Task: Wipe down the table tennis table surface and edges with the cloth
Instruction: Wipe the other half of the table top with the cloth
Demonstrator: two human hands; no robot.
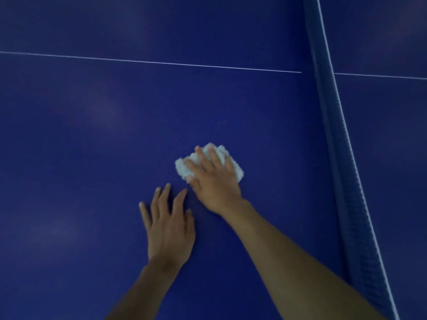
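Noted white cloth (183,168) bunched on the blue table (92,135), left of the net (339,158) and well apart from it. Saw right hand (213,181) laid palm-down on the cloth, fingers straight and spread, pressing it. Saw left hand (169,229) flat on bare tabletop, farther from the net than the cloth, fingers splayed, holding nothing. Recorded thin white line (161,63) running up to the net beyond the cloth. Blurred view; could not tell whether right thumb tucked under cloth edge.
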